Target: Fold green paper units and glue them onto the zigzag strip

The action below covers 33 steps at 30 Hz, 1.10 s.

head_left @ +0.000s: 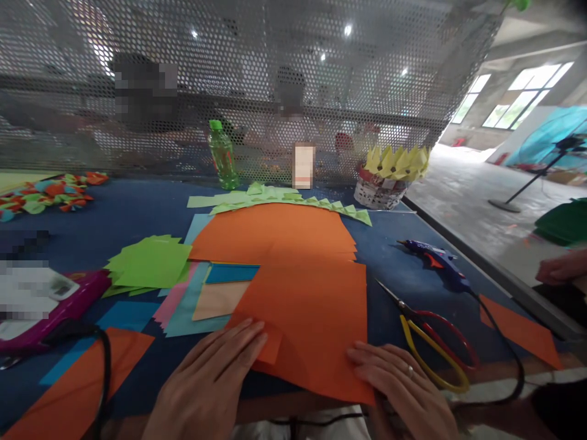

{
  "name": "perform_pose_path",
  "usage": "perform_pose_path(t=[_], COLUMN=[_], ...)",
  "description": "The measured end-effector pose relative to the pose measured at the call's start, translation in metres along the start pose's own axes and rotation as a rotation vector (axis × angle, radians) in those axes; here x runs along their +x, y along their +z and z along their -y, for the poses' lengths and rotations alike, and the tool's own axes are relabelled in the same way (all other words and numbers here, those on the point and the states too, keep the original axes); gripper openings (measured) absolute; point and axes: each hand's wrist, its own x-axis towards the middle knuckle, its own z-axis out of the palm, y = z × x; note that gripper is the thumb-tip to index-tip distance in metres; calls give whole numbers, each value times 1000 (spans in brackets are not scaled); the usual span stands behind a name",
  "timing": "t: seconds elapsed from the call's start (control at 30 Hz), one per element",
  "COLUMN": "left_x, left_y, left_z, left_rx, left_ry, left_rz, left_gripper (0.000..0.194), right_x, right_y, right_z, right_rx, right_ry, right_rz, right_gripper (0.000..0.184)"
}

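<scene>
A stack of large orange paper sheets (pixel 302 293) lies on the blue table (pixel 137 208) in front of me. My left hand (pixel 215 373) rests flat with fingers stretched out on the stack's near left corner, over a small folded orange flap. Over at the near right edge of the same sheets, my right hand (pixel 403 385) lies flat, fingers extended, a ring on one finger. Neither hand holds anything.
Scissors with red and yellow handles (pixel 431 342) and a blue glue gun (pixel 440 263) lie right of the stack. Green paper squares (pixel 147 263), coloured sheets (pixel 211 293), a green bottle (pixel 223 156), a paper basket (pixel 389 180) and a pink case (pixel 59 305) surround it. Another person's hand (pixel 562 269) shows at right.
</scene>
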Motion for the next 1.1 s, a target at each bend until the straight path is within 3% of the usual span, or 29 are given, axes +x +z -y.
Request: perform_pose_path(t=[0.33, 0.53, 1.1], left_x=[-11, -14, -18], left_y=[-7, -7, -10], left_z=[4, 1, 4], left_rx=[-1, -28, 71], left_ry=[12, -17, 19], left_rz=[85, 33, 120], left_gripper=[48, 48, 55], right_x=[-3, -8, -14], right_y=[0, 1, 2], right_z=[0, -2, -2], right_rx=[6, 14, 5], right_ry=[-21, -32, -31], right_rz=[31, 93, 103], right_gripper=[30, 33, 30])
